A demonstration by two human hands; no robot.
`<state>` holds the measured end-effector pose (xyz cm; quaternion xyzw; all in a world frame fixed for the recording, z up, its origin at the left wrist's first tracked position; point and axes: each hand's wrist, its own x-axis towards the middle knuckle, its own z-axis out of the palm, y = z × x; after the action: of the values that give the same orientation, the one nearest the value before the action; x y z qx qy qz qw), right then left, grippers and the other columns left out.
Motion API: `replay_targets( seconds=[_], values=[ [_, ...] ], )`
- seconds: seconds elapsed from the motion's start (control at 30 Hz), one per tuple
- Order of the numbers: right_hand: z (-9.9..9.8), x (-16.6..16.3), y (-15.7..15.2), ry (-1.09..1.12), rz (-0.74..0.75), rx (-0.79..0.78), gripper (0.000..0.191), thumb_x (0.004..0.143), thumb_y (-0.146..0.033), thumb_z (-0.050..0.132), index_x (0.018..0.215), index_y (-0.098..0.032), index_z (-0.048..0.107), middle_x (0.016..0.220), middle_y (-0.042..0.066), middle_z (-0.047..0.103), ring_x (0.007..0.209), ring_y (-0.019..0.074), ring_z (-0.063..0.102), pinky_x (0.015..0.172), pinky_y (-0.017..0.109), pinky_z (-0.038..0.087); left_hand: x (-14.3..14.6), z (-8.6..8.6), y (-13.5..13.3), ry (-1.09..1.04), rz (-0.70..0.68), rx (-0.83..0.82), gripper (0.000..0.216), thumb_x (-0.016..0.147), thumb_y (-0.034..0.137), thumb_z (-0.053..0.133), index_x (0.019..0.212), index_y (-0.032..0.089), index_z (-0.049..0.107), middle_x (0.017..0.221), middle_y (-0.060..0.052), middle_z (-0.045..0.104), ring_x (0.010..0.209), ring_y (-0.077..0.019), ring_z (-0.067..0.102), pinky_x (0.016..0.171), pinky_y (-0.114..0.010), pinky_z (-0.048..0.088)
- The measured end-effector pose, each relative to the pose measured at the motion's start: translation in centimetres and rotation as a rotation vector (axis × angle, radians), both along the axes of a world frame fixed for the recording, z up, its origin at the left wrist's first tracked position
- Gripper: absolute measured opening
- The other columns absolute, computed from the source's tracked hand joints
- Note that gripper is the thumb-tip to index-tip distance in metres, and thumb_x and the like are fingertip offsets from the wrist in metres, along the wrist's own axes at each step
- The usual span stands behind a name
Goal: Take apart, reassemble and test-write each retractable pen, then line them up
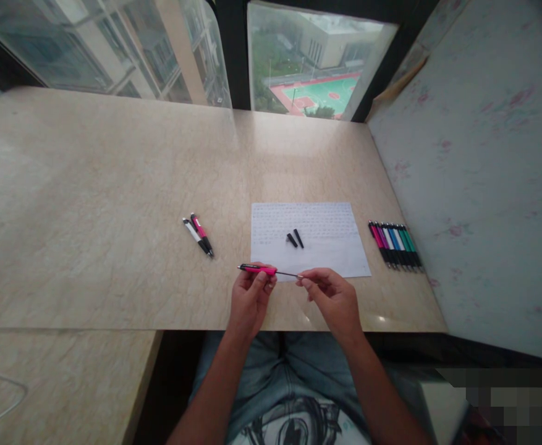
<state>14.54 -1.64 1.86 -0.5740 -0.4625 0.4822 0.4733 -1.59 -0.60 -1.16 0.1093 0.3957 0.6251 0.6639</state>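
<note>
1. Far left on the bench point(89, 204): a pair of pens point(198, 235), one white and one pink, lying side by side, well apart from both hands and untouched
2. Left hand point(251, 301) just above the near bench edge, fingers point(264, 281) clamped on the pink pen barrel point(258, 269), held roughly level with its dark end pointing left
3. Jutting from the barrel's right end: a thin dark refill point(287, 274), bridging the gap between the two hands, above the lower left corner of the paper
4. Right hand point(333, 296) near the left one, fingertips point(308, 279) pinched together on the refill's right end
5. Behind the hands: a sheet of paper point(330, 259) with faint handwriting, flat on the bench, carrying two small black parts point(295, 238) just beside each other; too small to tell which pieces of a pen
6. Further right, just off the paper's edge and near the wall: a row of pens point(395, 245) in pink, purple, white, blue and green, packed side by side
7. Step in hand, as a judgement: a pen in pieces, refill partly inside the barrel, small parts set aside; impossible to tell from this one look whether going in or coming out
8. Called for by any next move: refill kept in line with the barrel, a light pinch to avoid bending so thin a rod, barrel held steady on the left
</note>
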Motion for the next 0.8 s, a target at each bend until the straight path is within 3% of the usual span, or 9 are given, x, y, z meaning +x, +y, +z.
replay_targets(
  seconds=[0.43,0.8],
  values=[
    [0.9,0.3,-0.2,0.029,-0.053,0.102,0.005,0.084,-0.024,0.070,0.089,-0.022,0.070,0.089,0.005,0.076,0.079,0.0178,0.072,0.058,0.025,0.055,-0.2,-0.4,0.1,-0.052,0.022,-0.003,0.022,0.069,0.023,0.084,0.086,0.017,0.071,0.084,-0.003,0.074,0.069,-0.0076,0.066,0.067,-0.017,0.054],
    [-0.1,-0.9,0.0,0.046,-0.016,0.081,0.007,0.084,-0.027,0.070,0.089,-0.022,0.069,0.090,0.006,0.076,0.079,0.0188,0.072,0.057,0.026,0.055,-0.2,-0.1,0.1,-0.044,0.008,-0.004,0.023,0.069,0.023,0.085,0.086,0.017,0.070,0.085,-0.003,0.073,0.071,-0.0079,0.066,0.068,-0.017,0.053]
  ],
)
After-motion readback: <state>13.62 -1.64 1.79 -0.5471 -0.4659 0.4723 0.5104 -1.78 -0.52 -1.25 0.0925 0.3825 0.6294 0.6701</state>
